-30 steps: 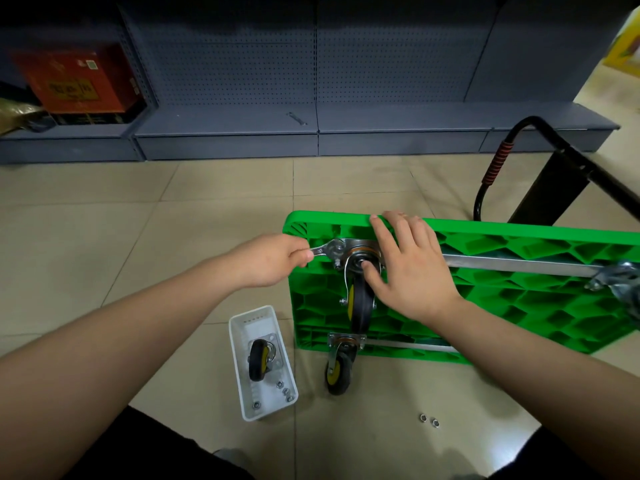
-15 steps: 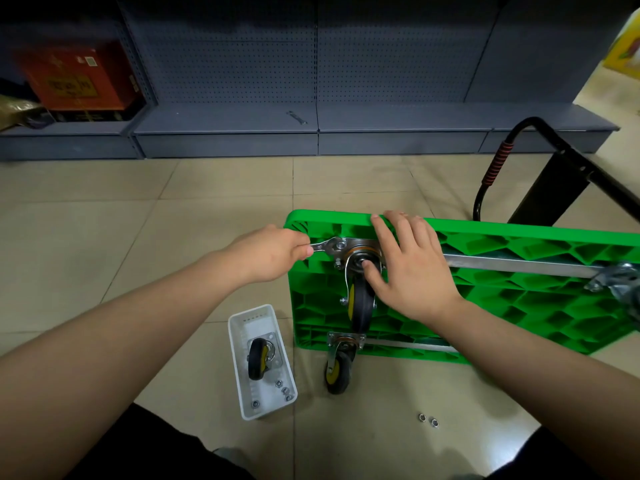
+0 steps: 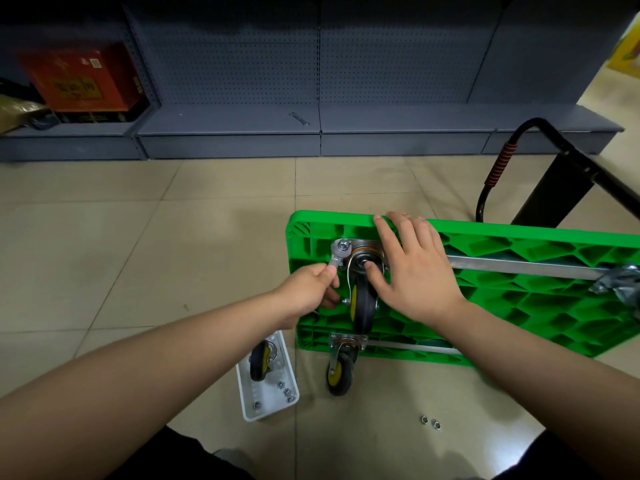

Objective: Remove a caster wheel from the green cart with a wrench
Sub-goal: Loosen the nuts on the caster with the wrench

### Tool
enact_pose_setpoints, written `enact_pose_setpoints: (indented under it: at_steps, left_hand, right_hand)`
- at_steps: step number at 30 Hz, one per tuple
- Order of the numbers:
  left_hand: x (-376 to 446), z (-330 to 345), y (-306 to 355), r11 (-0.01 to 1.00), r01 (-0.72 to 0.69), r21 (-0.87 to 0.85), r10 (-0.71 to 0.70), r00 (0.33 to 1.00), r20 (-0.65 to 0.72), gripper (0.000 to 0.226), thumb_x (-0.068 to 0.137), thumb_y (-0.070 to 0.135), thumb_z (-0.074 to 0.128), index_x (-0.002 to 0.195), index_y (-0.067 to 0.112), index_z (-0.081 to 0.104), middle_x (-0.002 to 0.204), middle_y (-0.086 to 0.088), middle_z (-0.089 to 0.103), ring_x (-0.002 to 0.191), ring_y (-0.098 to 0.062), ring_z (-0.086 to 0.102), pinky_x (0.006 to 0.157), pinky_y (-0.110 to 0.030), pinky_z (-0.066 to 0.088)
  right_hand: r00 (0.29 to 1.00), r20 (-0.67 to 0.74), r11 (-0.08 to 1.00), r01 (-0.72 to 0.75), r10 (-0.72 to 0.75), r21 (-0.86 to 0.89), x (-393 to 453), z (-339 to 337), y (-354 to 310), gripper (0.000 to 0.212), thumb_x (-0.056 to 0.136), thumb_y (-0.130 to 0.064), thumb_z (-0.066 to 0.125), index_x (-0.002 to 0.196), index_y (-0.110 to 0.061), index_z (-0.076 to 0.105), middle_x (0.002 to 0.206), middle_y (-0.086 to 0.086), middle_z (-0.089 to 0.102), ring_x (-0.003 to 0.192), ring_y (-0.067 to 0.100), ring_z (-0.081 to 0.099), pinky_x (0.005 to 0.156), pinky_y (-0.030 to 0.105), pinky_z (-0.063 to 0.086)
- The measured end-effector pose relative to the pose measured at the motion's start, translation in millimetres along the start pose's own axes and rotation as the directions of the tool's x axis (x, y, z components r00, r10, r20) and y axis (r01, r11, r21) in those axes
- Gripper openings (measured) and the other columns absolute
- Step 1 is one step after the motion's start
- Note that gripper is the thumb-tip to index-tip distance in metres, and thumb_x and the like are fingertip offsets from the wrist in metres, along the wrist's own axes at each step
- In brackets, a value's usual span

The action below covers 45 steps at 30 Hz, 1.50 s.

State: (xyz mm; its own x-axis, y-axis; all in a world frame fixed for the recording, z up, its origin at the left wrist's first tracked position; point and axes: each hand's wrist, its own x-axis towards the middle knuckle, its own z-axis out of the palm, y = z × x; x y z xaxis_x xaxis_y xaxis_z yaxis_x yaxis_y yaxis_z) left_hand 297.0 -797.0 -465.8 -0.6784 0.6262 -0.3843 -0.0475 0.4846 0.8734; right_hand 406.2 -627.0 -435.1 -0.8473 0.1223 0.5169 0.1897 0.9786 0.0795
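The green cart [image 3: 519, 306] stands on its side on the tiled floor, ribbed underside toward me. A caster wheel [image 3: 363, 303] with a grey tyre and metal plate is bolted near its upper left corner. My right hand [image 3: 412, 268] lies flat over the caster's plate, thumb on the swivel. My left hand [image 3: 311, 289] grips the handle of a silver wrench [image 3: 337, 256], whose head sits on the nut at the plate's upper left corner. A second caster [image 3: 341, 367] hangs at the cart's lower left edge.
A white tray [image 3: 277, 403] at the lower left holds a removed caster and several nuts. Two loose nuts [image 3: 430, 422] lie on the floor. The cart's black handle [image 3: 554, 161] juts out at the upper right. Grey shelving [image 3: 311, 126] behind carries another wrench.
My left hand has swung the wrench handle downward, from pointing left to pointing down-left, turning on the nut. My right hand has stayed on the caster.
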Motion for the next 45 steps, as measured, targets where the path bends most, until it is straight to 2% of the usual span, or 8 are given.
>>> enact_pose_setpoints:
  at_steps: [3,8,12,15,18,26,38,45]
  left_hand:
    - [-7.6,9.1,4.4,0.962,0.155,-0.224,-0.139,0.987,0.085,0.04,0.11,0.042,0.033,0.084,0.019,0.053,0.083,-0.005,0.056,0.069,-0.02,0.057,0.068,-0.032,0.041]
    - [-14.6,-10.7,15.6,0.95,0.192,-0.248,-0.156,0.976,0.155,0.04,0.109,0.04,0.035,0.082,0.017,0.051,0.069,-0.001,0.046,0.048,-0.013,0.036,0.053,-0.027,0.032]
    - [-16.2,-43.6,24.1,0.989,-0.006,0.149,-0.013,0.991,0.133,0.038,0.107,0.039,0.04,0.082,0.015,0.054,0.062,0.0,0.049,0.046,-0.016,0.037,0.056,-0.032,0.039]
    - [-17.8,-65.9,35.5,0.731,-0.158,0.663,0.171,0.984,0.047,0.037,0.105,0.041,0.042,0.083,0.017,0.06,0.066,0.002,0.057,0.06,-0.02,0.053,0.065,-0.033,0.047]
    - [-18.8,-73.4,44.6,0.506,-0.192,0.841,0.255,0.965,0.067,0.037,0.106,0.043,0.04,0.088,0.018,0.061,0.075,0.0,0.058,0.079,-0.024,0.058,0.076,-0.035,0.05]
    - [-9.8,-77.7,41.5,0.509,-0.159,0.846,0.224,0.973,0.047,0.036,0.105,0.046,0.039,0.085,0.023,0.059,0.076,0.002,0.058,0.082,-0.024,0.058,0.082,-0.039,0.053]
    - [-0.6,-68.3,32.8,0.526,-0.204,0.826,0.301,0.953,0.044,0.04,0.106,0.044,0.039,0.071,0.026,0.043,0.072,0.001,0.053,0.076,-0.024,0.055,0.071,-0.036,0.049]
    - [-3.0,-37.7,9.8,0.723,-0.158,0.672,0.31,0.944,-0.111,0.04,0.107,0.038,0.041,0.073,0.018,0.048,0.07,-0.006,0.059,0.068,-0.028,0.056,0.061,-0.037,0.042]
  right_hand:
    - [1.0,-0.01,1.0,0.004,-0.004,-0.001,-0.5,0.0,0.7,0.068,0.092,-0.045,0.052,0.146,-0.005,0.047,0.141,0.018,0.049,0.128,0.038,0.044,0.114,0.049,0.032]
    - [1.0,-0.011,1.0,0.017,-0.017,-0.006,-0.8,-0.1,1.9,0.067,0.092,-0.044,0.053,0.145,-0.004,0.047,0.141,0.018,0.05,0.126,0.038,0.045,0.113,0.048,0.033]
    - [1.0,-0.016,1.0,0.005,-0.005,0.002,-0.5,-0.9,1.0,0.067,0.091,-0.044,0.054,0.145,-0.004,0.048,0.141,0.018,0.05,0.125,0.038,0.045,0.113,0.048,0.032]
    - [1.0,-0.007,1.0,0.008,-0.008,-0.004,0.0,-0.6,0.2,0.067,0.092,-0.044,0.054,0.145,-0.004,0.047,0.141,0.018,0.05,0.126,0.038,0.044,0.113,0.048,0.031]
    - [1.0,-0.007,1.0,0.002,-0.002,0.001,0.0,-0.3,0.0,0.067,0.092,-0.045,0.053,0.145,-0.004,0.047,0.141,0.017,0.05,0.126,0.038,0.044,0.114,0.048,0.03]
    - [1.0,-0.003,1.0,0.003,-0.003,0.005,-0.5,-0.7,-0.1,0.067,0.093,-0.045,0.053,0.145,-0.005,0.047,0.141,0.017,0.049,0.128,0.039,0.044,0.114,0.049,0.032]
    - [1.0,-0.004,1.0,-0.001,0.001,0.005,-0.5,0.2,0.2,0.067,0.092,-0.046,0.053,0.145,-0.005,0.047,0.141,0.017,0.049,0.128,0.039,0.044,0.114,0.049,0.032]
    - [1.0,-0.012,1.0,0.003,-0.002,0.002,0.2,0.0,-0.1,0.067,0.092,-0.045,0.053,0.145,-0.004,0.048,0.14,0.018,0.05,0.127,0.039,0.044,0.113,0.048,0.031]
